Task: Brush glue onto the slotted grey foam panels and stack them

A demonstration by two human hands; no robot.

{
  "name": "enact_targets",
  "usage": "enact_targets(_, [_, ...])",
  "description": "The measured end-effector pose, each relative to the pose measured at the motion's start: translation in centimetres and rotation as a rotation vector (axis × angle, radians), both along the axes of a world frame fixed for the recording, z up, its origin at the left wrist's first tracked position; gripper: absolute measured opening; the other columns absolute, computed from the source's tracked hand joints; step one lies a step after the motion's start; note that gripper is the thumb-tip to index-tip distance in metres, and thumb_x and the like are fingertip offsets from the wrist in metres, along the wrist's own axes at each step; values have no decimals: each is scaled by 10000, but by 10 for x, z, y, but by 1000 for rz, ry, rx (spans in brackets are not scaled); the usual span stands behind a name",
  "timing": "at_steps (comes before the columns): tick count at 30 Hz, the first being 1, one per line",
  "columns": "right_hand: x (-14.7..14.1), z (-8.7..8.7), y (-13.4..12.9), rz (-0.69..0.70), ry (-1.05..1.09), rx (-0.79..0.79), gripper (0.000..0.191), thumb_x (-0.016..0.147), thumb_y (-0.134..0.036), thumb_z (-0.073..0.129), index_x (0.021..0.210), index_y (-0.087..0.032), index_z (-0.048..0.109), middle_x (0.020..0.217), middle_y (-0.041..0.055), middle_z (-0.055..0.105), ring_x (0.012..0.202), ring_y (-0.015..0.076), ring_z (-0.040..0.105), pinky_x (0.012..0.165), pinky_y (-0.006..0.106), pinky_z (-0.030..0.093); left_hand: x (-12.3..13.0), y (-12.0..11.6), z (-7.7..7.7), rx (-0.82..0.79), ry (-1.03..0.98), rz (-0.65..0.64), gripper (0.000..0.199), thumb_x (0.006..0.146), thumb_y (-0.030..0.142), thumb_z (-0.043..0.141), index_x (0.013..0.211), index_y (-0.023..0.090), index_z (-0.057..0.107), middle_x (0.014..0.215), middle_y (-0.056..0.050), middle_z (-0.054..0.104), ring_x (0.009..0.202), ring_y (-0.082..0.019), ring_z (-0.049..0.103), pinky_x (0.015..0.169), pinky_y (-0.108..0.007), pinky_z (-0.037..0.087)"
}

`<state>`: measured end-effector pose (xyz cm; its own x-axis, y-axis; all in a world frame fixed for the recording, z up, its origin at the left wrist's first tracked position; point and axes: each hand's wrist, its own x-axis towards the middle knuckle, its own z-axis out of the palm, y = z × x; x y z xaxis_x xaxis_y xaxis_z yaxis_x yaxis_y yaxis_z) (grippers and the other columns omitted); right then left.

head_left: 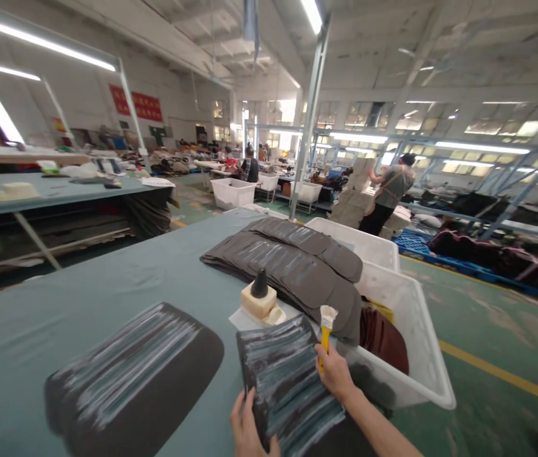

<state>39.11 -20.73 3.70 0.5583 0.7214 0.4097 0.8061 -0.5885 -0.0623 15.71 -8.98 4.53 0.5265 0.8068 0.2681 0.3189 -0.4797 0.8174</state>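
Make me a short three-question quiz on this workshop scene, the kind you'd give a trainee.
1. Which hand grips the yellow-handled brush?
2. True or false: the streaked dark piece on the table lies inside the white bin.
3. What stands on top of the cream block?

Key: 1. The right hand. 2. False. 3. A dark cone.

The bottom edge cuts off the left hand (248, 431)
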Motion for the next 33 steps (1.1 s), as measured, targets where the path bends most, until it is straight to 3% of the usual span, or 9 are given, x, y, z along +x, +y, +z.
enact_targets(5, [59,36,-40,-70,-92,-1,238,828,-103,422,991,-223,547,1085,130,577,968,217,586,736,293,503,65,-26,34,-45,-64,-102,672,651,30,449,1305,148,354,1367,-165,314,1280,-272,392,1110,-465,314])
enact_targets(9, [118,66,-44,-90,-155,-26,221,840,-131,427,1003,-220,546,1143,146,561,960,219,588,736,302,506,115,-28,61,-90,-124,-152,663,678,23,453,1319,156,345,1366,-170,313,1297,-266,370,1102,-467,323])
enact_targets(13, [193,94,-11,-62,-168,-11,177,842,-159,453,981,-222,544,1179,139,551,959,217,584,736,298,500,177,-10,80,-88,-179,-116,654,703,48,475,1331,164,335,1356,-167,317,1298,-277,355,1089,-480,337])
enact_targets(18, [290,128,71,70,-129,-16,175,858,-166,459,1013,-220,520,1230,131,516,1020,215,543,750,289,480,267,28,90,-35,-217,46,626,742,114,511,1336,160,319,1328,-160,307,1291,-293,339,1094,-496,315])
enact_targets(22, [353,146,139,217,-87,-43,216,852,-148,504,1058,-211,510,1249,132,498,1081,228,491,791,334,471,329,55,82,-33,-193,169,596,789,221,535,1334,134,310,1312,-173,290,1294,-311,304,1081,-499,314])
enact_targets(25, [386,141,172,264,-17,-68,276,794,-158,625,1044,-190,515,1290,136,470,1170,257,416,851,409,448,359,68,59,-75,-126,141,555,828,294,507,1317,105,327,1267,-194,313,1260,-313,330,1034,-504,357])
enact_targets(29, [403,115,178,222,96,-56,259,792,-141,626,1023,-195,520,1327,121,443,1205,245,381,861,390,436,367,73,27,-63,-29,177,470,852,360,463,1231,84,439,1215,-200,356,1202,-307,374,1000,-511,380])
enact_targets(33, [393,99,159,168,128,-16,178,831,-107,539,982,-201,539,1113,94,557,1068,216,456,833,335,420,357,72,20,-53,12,238,484,822,442,502,1132,71,527,1095,-180,479,1104,-320,458,959,-501,415])
